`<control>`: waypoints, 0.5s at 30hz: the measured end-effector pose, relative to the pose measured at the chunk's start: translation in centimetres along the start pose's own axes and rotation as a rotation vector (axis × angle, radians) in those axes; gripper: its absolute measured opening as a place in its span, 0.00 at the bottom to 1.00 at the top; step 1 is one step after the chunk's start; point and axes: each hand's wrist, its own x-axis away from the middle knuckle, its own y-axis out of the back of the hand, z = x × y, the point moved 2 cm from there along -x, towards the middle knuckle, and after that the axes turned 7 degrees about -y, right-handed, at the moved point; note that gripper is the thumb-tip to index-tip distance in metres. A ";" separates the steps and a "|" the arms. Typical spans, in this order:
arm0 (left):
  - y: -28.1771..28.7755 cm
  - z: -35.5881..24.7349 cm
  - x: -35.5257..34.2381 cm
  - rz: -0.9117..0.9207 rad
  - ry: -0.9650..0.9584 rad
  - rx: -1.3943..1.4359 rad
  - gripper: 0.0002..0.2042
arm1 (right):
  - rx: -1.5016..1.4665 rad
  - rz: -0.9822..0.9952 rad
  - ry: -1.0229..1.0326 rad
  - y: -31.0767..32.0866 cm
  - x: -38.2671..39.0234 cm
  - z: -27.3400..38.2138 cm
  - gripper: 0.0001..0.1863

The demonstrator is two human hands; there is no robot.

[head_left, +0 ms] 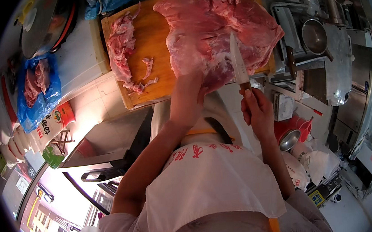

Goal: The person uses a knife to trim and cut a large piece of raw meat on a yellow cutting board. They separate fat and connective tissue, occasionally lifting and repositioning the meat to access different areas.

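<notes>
A large slab of raw red meat (213,31) covers the middle and right of a wooden cutting board (147,38). My left hand (188,93) grips the slab's near edge; its fingertips are partly hidden against the meat. In my right hand (258,110) is a kitchen knife (237,61) with a wooden handle. Its blade points away from me and lies over the right part of the slab, the tip near the middle of the meat. Whether the edge is in the flesh I cannot tell. Trimmed meat scraps (122,50) lie along the board's left side.
More meat pieces (37,81) rest on a blue plastic bag (24,106) at the left. A round lidded pan (43,29) stands at the far left. To the right are a metal pot (314,37) and a wooden handle (291,62). Red containers (302,126) stand lower down at the right.
</notes>
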 end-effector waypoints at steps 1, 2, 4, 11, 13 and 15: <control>-0.1 -0.3 0.3 0.013 -0.003 -0.028 0.19 | 0.014 0.004 0.008 0.1 -0.1 0.1 0.19; -0.1 -0.5 0.5 0.026 -0.005 -0.057 0.19 | 0.028 0.010 0.016 0.2 -0.3 0.2 0.20; -0.3 -0.9 0.7 0.026 0.002 -0.069 0.19 | 0.048 0.023 0.034 0.5 -0.6 0.4 0.20; -0.9 -2.5 1.1 0.050 0.013 -0.138 0.22 | 0.088 0.047 0.015 1.9 -2.1 1.6 0.19; -1.5 -3.6 0.7 0.003 0.051 -0.140 0.25 | 0.099 0.061 0.013 2.4 -2.6 1.7 0.19; -2.2 -4.8 -0.4 -0.009 0.071 -0.142 0.28 | 0.117 0.082 0.035 3.0 -3.1 1.8 0.19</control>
